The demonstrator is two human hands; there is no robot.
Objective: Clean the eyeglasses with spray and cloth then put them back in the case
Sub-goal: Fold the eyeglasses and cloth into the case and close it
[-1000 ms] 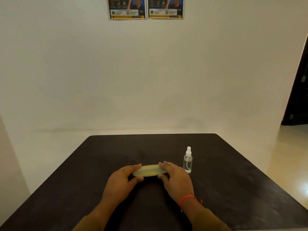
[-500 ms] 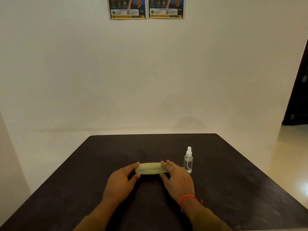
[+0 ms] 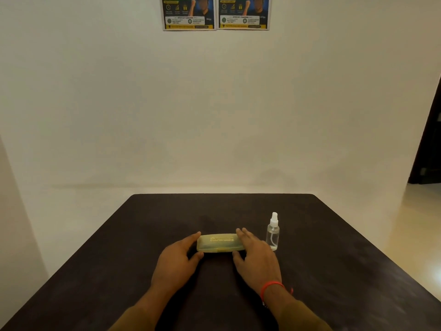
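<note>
A pale yellow translucent eyeglass case lies flat and closed on the dark table, lid up. My left hand holds its left end, fingers behind it and thumb at the front corner. My right hand holds the right end, fingers over the top and thumb at the front edge. A small clear spray bottle with a white nozzle stands upright just right of my right hand. No eyeglasses or cloth are visible; the inside of the case is hidden.
The table ends at a plain white wall, with two posters high up. A dark doorway opens at the right. A red thread band circles my right wrist.
The case, held tilted on edge a second ago, now lies flat on the table a little farther from me. Both hands stayed at its ends.
</note>
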